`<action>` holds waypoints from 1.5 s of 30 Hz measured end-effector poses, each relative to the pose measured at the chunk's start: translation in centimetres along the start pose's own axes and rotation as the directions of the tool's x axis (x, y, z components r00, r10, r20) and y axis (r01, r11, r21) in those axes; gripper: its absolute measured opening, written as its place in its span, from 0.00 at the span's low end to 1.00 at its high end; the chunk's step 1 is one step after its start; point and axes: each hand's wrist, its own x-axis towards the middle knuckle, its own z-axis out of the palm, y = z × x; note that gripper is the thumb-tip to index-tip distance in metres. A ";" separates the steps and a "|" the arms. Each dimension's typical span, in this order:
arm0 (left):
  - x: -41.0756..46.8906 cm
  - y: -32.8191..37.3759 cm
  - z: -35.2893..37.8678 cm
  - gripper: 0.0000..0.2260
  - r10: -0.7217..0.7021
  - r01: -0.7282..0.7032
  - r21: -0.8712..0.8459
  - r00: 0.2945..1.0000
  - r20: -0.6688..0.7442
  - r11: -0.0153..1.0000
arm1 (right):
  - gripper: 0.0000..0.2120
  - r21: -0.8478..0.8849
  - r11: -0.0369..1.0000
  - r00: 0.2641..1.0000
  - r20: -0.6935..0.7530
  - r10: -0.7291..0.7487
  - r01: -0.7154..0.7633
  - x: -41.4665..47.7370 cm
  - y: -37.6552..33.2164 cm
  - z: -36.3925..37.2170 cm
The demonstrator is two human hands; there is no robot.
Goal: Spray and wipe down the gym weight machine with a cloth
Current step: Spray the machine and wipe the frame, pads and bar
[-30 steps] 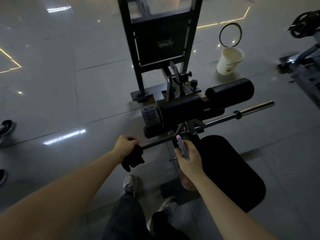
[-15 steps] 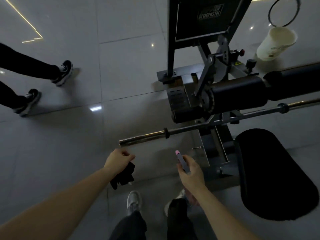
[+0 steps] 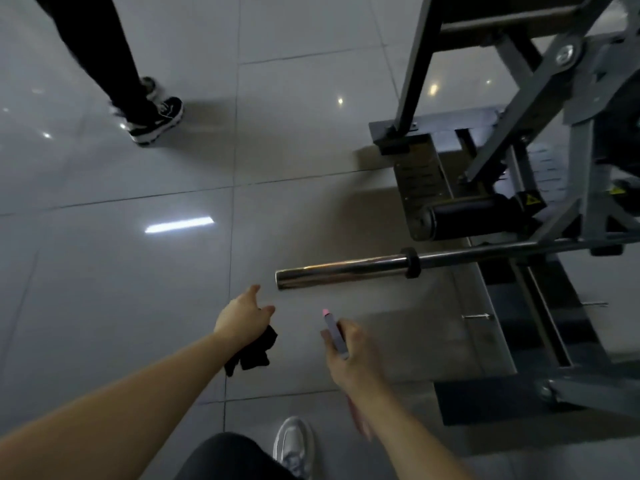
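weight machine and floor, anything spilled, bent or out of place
Nothing stands out. The bar juts straight from the machine, and the floor shows only light glints, no spill. The left hand holds the cloth, the right hand the spray bottle.

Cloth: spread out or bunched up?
Bunched. The cloth hangs crumpled from the left hand, clear of the bar.

Open floor [image 3: 138,289] lies left of the bar [image 3: 341,271] and its free end. To the right the machine frame [image 3: 540,140] crowds in, and a bystander's leg [image 3: 114,64] stands well off left.
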 end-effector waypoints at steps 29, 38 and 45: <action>2.5 19.9 14.2 0.11 0.643 -0.250 0.785 0.729 -0.232 0.567 | 0.14 0.360 0.930 0.686 -0.659 0.310 -0.075 3.8 23.9 -15.6; 2.6 19.4 14.5 0.11 0.661 -0.246 0.785 0.704 -0.259 0.569 | 0.27 0.205 0.979 0.814 -0.564 0.136 -0.022 7.1 23.8 -12.5; 2.2 17.7 13.3 0.08 0.652 -0.312 0.707 0.708 -0.273 0.634 | 0.14 0.138 0.989 0.949 -0.315 0.003 0.043 4.9 16.5 -7.8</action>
